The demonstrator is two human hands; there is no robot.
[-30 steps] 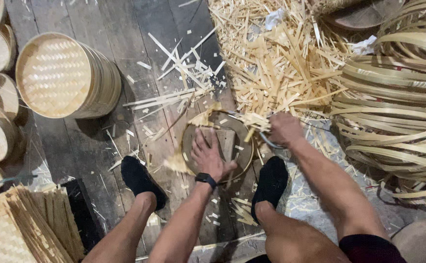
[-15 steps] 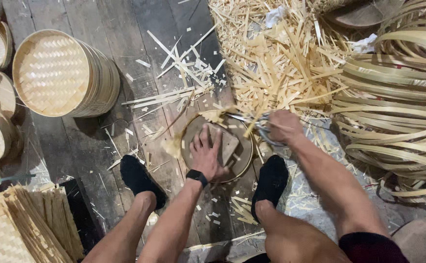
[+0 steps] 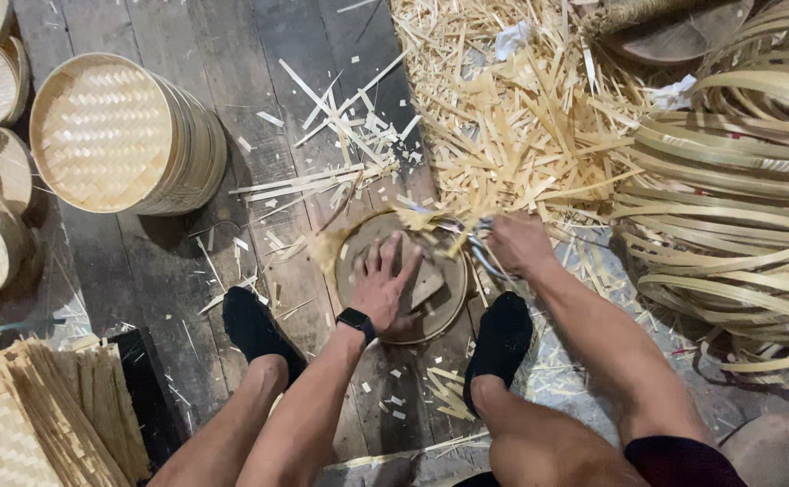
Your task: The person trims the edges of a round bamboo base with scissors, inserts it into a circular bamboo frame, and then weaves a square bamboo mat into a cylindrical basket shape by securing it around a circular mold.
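Head view: left hand [image 3: 385, 287] flat on round woven disc [image 3: 403, 289], right hand [image 3: 518, 242] gripping metal shears [image 3: 477, 245] pointing leftward.

Rough, dark, worn wooden floorboards [image 3: 142, 261]. Pale, matt woven bamboo basket [image 3: 106, 131]. Dry, splintery bamboo strips [image 3: 521, 117]. Smooth bent bamboo hoops [image 3: 737, 198]. Matt round wooden board [image 3: 444, 302].

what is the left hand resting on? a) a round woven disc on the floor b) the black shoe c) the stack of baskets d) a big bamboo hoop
a: the left hand lies flat, fingers spread, on the round woven disc between the feet.
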